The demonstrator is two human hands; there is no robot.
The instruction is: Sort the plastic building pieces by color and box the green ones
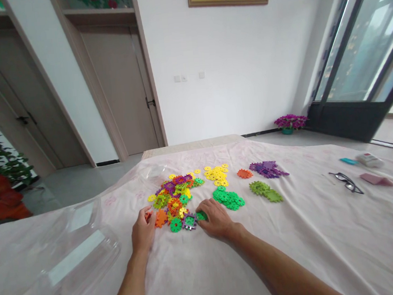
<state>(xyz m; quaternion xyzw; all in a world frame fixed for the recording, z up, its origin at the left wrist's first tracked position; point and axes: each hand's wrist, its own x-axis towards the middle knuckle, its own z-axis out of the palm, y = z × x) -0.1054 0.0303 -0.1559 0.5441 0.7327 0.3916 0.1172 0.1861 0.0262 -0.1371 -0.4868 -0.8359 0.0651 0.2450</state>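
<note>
My left hand (144, 230) is curled at the near left of a mixed pile of plastic gear pieces (172, 187), with a bit of orange gear (148, 214) showing between its fingers. A larger orange gear (160, 218) lies just beside it. My right hand (217, 217) is bent over a green gear (201, 215), its fingertips closed on the edge. Between the hands are a purple square piece (189, 221) and a green disc (175, 225). Sorted heaps lie beyond: yellow discs (216, 175), green discs (228, 197), purple gears (268, 169) and olive-green gears (265, 191).
A single orange gear (244, 174) sits between the yellow and purple heaps. Clear plastic containers (80, 258) stand on the left of the pale tablecloth (181, 279). Toward the right edge lie eyeglasses (346, 182), a pink cloth (376, 179) and a white packet (369, 160).
</note>
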